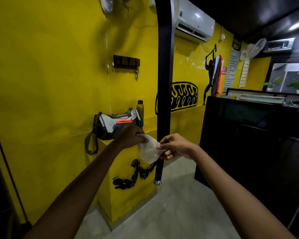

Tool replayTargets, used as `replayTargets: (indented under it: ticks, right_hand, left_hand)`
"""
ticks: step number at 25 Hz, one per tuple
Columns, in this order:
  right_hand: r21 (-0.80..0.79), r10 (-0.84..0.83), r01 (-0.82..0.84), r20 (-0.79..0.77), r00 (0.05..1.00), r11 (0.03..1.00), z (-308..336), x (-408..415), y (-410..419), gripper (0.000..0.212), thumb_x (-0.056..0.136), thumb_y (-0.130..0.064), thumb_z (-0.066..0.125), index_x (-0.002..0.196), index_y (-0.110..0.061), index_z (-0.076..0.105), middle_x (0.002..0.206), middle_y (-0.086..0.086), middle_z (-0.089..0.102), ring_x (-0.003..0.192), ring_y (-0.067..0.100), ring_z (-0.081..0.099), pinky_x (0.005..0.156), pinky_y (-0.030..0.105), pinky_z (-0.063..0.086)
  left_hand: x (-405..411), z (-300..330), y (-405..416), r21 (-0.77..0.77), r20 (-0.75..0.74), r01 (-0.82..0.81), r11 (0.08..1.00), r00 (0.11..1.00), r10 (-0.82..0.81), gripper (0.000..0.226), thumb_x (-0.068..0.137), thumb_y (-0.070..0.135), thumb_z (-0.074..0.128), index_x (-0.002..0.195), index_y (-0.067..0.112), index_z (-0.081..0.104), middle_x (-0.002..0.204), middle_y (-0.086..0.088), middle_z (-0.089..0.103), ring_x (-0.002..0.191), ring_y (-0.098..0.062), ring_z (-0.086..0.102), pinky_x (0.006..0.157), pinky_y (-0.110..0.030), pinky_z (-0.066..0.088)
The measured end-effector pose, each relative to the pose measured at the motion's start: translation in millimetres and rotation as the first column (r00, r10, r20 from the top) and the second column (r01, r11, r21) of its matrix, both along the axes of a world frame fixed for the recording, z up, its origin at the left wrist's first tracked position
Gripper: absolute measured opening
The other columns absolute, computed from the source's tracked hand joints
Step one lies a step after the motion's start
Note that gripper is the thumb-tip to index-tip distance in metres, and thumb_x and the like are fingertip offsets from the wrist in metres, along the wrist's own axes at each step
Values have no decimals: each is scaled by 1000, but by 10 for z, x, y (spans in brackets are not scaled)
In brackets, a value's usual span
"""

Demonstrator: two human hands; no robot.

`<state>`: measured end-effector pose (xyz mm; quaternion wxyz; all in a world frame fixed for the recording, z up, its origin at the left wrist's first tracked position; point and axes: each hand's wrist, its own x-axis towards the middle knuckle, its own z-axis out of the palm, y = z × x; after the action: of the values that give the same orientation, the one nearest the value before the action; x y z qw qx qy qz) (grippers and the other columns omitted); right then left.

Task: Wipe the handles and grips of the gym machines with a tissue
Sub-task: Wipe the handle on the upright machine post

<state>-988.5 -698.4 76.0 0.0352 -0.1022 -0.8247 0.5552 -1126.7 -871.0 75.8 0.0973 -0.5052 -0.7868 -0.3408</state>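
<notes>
A long black bar [164, 66] hangs down the middle of the view and ends in a black grip with a silver cap [157, 182]. A white tissue [148, 150] is stretched in front of the bar just above that grip. My left hand [130, 137] pinches the tissue's upper left edge. My right hand [175, 146] pinches its right edge, and its fingers lie against the bar. The stretch of bar behind the tissue and my right hand is hidden.
A yellow wall with a ledge [107, 142] stands behind the bar; a grey and orange gym bag [116, 124] and a dark bottle [140, 109] sit on it. A black counter [248, 135] stands to the right. Pale floor [171, 213] lies below.
</notes>
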Motion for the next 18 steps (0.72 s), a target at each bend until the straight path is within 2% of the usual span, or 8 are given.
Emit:
replayTargets:
  ticks: [3,5,7,10,12,14,16,18]
  right_hand:
    - [-93,-36,29,-74,997,995,-39,-14,33,28,83,1,66,107,13,57,75,16,62,59,19,58,54,27,52]
    - [-133,-85,67,-130,988,989,-25,-1,92,23,85,1,65,105,11,60,71,12,58,59,17,53,51,25,51]
    - [-117,-122,104,-162,979,988,-8,8,146,18,87,0,62,105,3,66,74,11,61,61,18,56,53,26,52]
    - [-108,-130,112,-178,975,988,10,-25,199,21,90,0,55,101,-8,71,87,19,62,74,29,57,61,35,53]
    - [-117,-162,141,-190,968,983,19,-51,214,24,88,3,49,93,-8,70,84,19,59,74,30,54,60,36,52]
    - [-126,-204,182,-188,961,975,37,-48,214,26,88,4,45,86,-5,69,76,16,57,65,26,54,59,35,54]
    - [-115,-203,185,-163,966,976,37,-44,222,26,89,3,44,84,-3,69,78,16,60,65,24,58,59,36,57]
    - [-65,-148,140,-138,979,988,12,-61,240,22,91,0,47,89,0,69,87,20,63,72,27,63,59,35,58]
  left_hand:
    - [-38,-22,-57,-34,7,-18,999,1000,18,24,76,23,80,73,1,74,53,-2,52,47,3,49,46,-14,27]
    - [-91,-56,-105,-59,32,-34,998,999,36,24,78,23,79,73,0,73,60,-7,57,47,3,49,48,-14,31]
    - [-130,-73,-135,-49,91,-15,999,996,19,21,78,22,78,70,5,69,63,-10,61,49,2,52,53,-22,42]
    - [-125,-67,-131,23,247,22,999,969,-27,8,82,14,73,77,9,70,70,-11,66,62,-9,63,62,-33,55]
    - [-76,-54,-120,105,405,51,993,910,-89,3,87,7,67,86,9,70,79,-8,68,68,-10,67,64,-29,59]
    - [-27,-50,-119,179,509,52,983,849,-138,11,90,6,62,99,7,68,83,-2,69,70,-6,68,63,-24,58]
    - [-14,-48,-129,236,564,41,971,808,-172,15,92,6,59,105,7,67,86,0,70,73,-7,69,64,-25,58]
    - [-36,-54,-138,270,569,45,962,799,-197,14,94,7,57,102,10,67,86,2,72,76,-8,69,67,-27,59]
